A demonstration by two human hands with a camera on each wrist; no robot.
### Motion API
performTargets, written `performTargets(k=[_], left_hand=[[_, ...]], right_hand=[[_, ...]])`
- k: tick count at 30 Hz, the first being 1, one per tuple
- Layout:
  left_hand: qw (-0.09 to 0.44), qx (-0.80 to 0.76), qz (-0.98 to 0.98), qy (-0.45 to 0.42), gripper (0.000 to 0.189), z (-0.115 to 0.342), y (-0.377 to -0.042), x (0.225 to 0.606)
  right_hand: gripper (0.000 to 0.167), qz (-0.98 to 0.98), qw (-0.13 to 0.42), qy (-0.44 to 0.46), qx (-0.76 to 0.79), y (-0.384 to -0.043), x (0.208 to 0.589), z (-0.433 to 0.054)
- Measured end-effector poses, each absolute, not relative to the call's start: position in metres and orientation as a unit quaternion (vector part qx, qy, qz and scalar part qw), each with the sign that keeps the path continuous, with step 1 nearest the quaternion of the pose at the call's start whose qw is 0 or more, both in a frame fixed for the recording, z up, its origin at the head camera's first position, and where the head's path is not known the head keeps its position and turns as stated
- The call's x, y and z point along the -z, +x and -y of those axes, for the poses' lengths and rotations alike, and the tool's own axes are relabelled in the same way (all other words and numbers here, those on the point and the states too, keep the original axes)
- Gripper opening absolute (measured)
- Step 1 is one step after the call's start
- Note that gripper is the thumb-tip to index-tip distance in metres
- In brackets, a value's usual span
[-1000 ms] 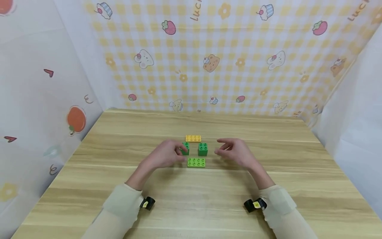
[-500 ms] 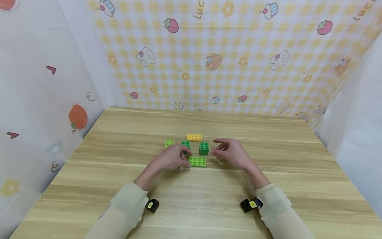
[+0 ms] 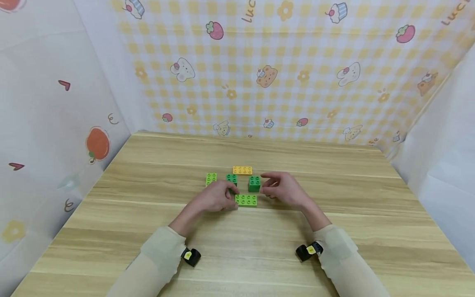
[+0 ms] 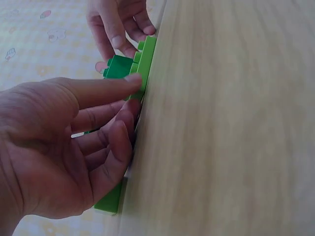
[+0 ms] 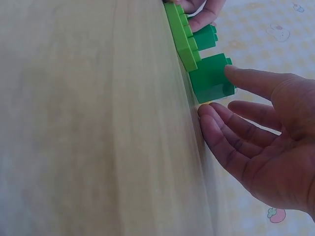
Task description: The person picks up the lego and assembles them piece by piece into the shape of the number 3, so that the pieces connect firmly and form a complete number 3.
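Observation:
A light green toy building brick point(image 3: 248, 200) with two rows of studs lies on the table. My left hand point(image 3: 215, 196) pinches its left end, fingertips on the near and far sides; in the left wrist view a fingertip lies against the brick. Behind it stand two dark green square bricks, the left one point(image 3: 231, 177) partly hidden by my left hand. My right hand point(image 3: 283, 189) is just right of the right dark green brick point(image 3: 254, 184). Its fingers are loosely bent and spread; one fingertip reaches the brick's top edge in the right wrist view.
A yellow brick point(image 3: 242, 170) lies farther back. Left of the group is another light green brick point(image 3: 211, 177), its near end covered by my left hand. The wood-grain table point(image 3: 315, 165) runs back to a checked cloth wall point(image 3: 285, 103).
My left hand has come right and toward me onto the near light green brick, uncovering the other light green brick at left. My right hand has moved left, close to the right dark green brick.

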State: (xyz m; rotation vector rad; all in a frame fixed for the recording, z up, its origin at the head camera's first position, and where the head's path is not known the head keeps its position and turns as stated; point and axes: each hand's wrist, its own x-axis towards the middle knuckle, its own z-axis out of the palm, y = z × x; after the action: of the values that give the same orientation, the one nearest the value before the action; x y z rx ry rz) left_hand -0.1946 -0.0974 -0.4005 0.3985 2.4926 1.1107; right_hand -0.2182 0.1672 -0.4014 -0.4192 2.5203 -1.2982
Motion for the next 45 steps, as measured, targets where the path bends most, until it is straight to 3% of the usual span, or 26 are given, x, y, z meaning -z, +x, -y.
performTargets(k=[24,45], left_hand=[[0.163,-0.371,-0.901,0.157,0.036,0.098,-0.196,0.403],[0.152,-0.374,-0.9,0.163,0.034,0.1,-0.194,0.406]], right_hand=[[0.051,-0.87,0.145,-0.11,0.459,-0.228,0.405,-0.159],[0.049,-0.87,0.123,-0.135,0.458,-0.225,0.409,-0.166]])
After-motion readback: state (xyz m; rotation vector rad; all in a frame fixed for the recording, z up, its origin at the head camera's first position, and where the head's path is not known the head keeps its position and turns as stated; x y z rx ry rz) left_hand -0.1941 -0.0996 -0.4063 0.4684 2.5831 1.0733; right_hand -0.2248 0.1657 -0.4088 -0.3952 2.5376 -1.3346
